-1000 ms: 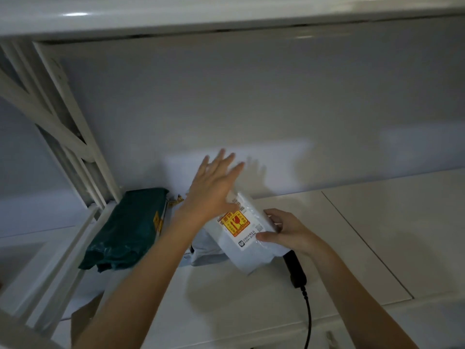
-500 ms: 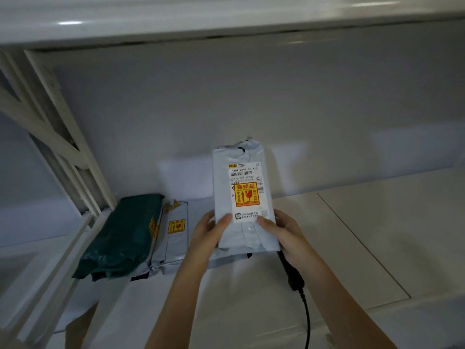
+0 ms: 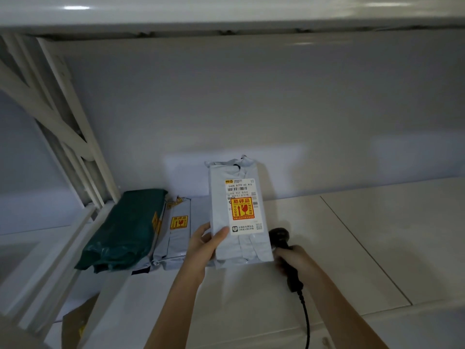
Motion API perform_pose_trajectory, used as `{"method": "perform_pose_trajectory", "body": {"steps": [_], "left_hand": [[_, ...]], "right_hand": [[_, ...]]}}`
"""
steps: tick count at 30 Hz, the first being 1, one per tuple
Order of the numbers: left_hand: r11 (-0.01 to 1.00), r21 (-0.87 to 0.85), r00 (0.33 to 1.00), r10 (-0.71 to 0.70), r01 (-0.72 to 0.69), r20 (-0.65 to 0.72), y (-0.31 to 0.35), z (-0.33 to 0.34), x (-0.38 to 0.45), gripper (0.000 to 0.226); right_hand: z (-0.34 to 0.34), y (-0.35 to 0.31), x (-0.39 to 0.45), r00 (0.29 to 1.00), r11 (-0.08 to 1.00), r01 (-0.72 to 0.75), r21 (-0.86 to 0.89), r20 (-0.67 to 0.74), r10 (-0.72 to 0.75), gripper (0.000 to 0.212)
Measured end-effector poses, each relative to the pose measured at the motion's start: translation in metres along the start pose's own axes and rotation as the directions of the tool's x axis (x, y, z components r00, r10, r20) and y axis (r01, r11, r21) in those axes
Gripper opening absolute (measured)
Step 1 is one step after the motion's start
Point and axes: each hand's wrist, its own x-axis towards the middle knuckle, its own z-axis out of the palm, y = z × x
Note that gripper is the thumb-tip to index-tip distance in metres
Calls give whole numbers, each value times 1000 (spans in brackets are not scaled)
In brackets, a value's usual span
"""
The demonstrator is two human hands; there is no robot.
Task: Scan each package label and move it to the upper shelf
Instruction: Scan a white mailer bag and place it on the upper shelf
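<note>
Thumb and fingers of my left hand (image 3: 204, 244) pinch the lower left edge of the grey package (image 3: 239, 215), thumb lying across its front just beside the white label (image 3: 243, 205), the other fingers curled behind it. I hold the package upright over the shelf (image 3: 352, 248), label facing me, with its barcode near the top and an orange fragile sticker in the middle. My right hand (image 3: 293, 259) sits just to the right of the package's bottom corner, fingers wrapped tightly round the handle of the black scanner (image 3: 284, 245); its head pokes up just beside the package's right edge, and its cable (image 3: 305, 321) runs down toward me. To the left on the same shelf lies a second grey package (image 3: 176, 238) bearing a small orange sticker, with a dark green package (image 3: 125, 230) leaning against its left side, close to the white frame post (image 3: 73, 137). Above everything runs the underside of the upper shelf (image 3: 226, 13). A brown cardboard piece (image 3: 75, 326) shows at the lower left, below the shelf.
</note>
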Motion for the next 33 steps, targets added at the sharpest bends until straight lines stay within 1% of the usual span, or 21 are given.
{"method": "perform_pose_trajectory", "body": {"steps": [1,3,4,6,8,9,11,14,17,22,27,29,33], "left_hand": [[1000,3,1000,-4,4,-3,-3,-1,1,46],[1000,1,1000,-1,1,-7,-7,-3,3,47],[1000,0,1000,5,-5,-6,-9,-4,5,47],[1000,-10,1000,16,-16,-11,-13,-3,7,43],[999,-44,1000,15,-16,-20,-15,0,9,41],[998,-63,1000,15,-16,-23,-16,3,10,41],[996,-88,999,18,-21,-30,-18,9,12,43],[993,-117,998,26,-31,-49,-21,19,14,53],[991,-122,998,39,-45,-52,-22,25,12,52],[993,-112,998,37,-42,-42,-23,23,13,54],[996,-82,999,24,-28,-49,-23,22,13,56],[997,-78,998,25,-29,-52,-22,22,11,54],[994,-110,997,19,-27,-75,-22,21,7,47]], "right_hand": [[-4,-4,-4,999,996,-24,89,40,20,9],[-7,-10,-16,997,975,5,223,71,-21,7],[-7,-13,-20,997,959,45,280,49,-61,7],[-7,-23,-36,986,934,168,315,-50,-160,7],[-5,-35,-59,955,911,294,288,-124,-269,2],[-4,-41,-70,938,900,344,265,-128,-321,3],[2,-53,-91,909,891,417,180,-96,-406,8],[13,-64,-108,878,875,477,81,-64,-473,11],[21,-69,-113,867,864,497,80,-76,-492,15],[20,-70,-116,874,872,485,74,-92,-478,23],[16,-70,-117,869,864,495,89,-38,-494,14],[17,-69,-113,869,864,495,92,-32,-494,14],[10,-63,-86,888,882,455,123,-134,-440,16]]}}
